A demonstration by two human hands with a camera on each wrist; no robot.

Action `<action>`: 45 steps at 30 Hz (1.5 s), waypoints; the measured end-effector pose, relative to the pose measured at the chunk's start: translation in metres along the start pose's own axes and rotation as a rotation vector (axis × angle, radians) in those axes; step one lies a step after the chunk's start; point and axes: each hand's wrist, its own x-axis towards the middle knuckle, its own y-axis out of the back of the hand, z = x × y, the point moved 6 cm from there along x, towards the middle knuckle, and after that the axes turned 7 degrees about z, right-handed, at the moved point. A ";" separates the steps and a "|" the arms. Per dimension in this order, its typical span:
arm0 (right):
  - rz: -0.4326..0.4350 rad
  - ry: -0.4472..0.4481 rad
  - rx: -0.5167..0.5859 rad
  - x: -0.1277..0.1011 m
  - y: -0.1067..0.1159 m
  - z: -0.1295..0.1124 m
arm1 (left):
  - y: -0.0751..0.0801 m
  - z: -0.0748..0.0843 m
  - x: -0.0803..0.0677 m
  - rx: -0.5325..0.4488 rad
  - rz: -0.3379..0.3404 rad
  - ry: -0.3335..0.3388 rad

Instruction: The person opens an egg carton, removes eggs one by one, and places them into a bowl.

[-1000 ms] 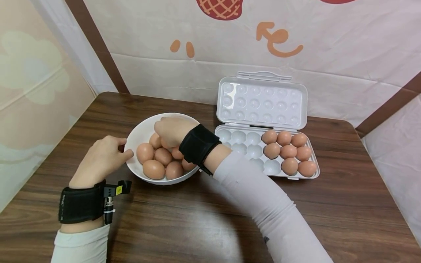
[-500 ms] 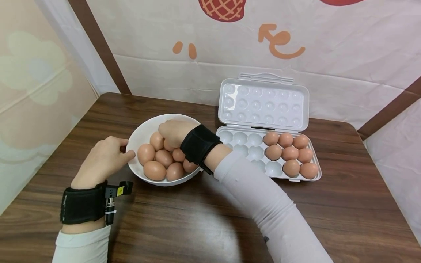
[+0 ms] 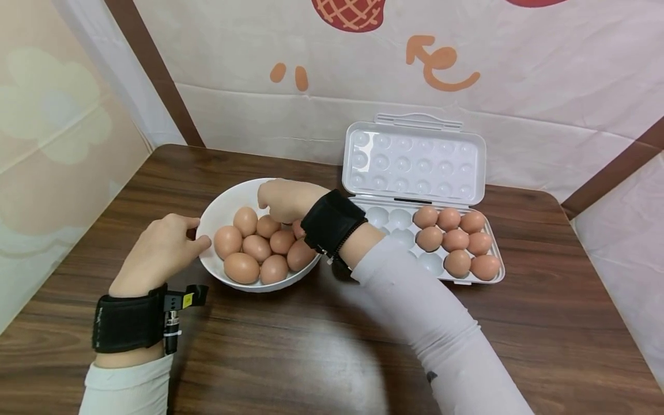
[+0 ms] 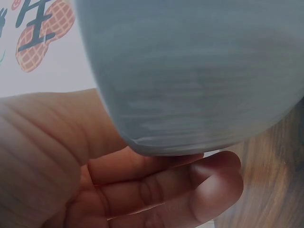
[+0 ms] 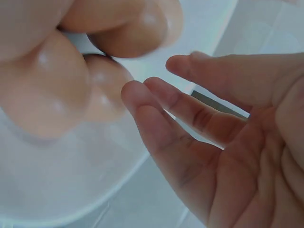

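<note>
Right hand (image 3: 284, 199) has lifted off the brown eggs (image 3: 259, 248), fingers (image 5: 156, 114) loosely spread, empty; left hand (image 3: 158, 251) still steadies white ceramic bowl (image 3: 218, 210), fingers half-curled against it.

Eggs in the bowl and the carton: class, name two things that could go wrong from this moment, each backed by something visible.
1. The eggs lie heaped and touching in the white bowl; the right hand reaching among them could knock shells together and crack one.
2. The right hand's fingers look relaxed and empty, so an egg taken loosely might slip on the way to the egg carton.
3. The left hand merely rests on the bowl's side; the bowl could shift.
</note>
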 end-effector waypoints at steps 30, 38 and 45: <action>0.460 0.085 -0.049 -0.109 0.058 0.136 | -0.001 -0.001 0.001 0.006 -0.015 0.008; 0.531 -0.209 -0.005 -0.141 0.042 0.189 | -0.002 -0.001 0.001 0.014 -0.018 0.009; 0.527 -0.242 0.085 -0.140 0.024 0.215 | -0.002 0.000 0.001 0.016 -0.018 0.007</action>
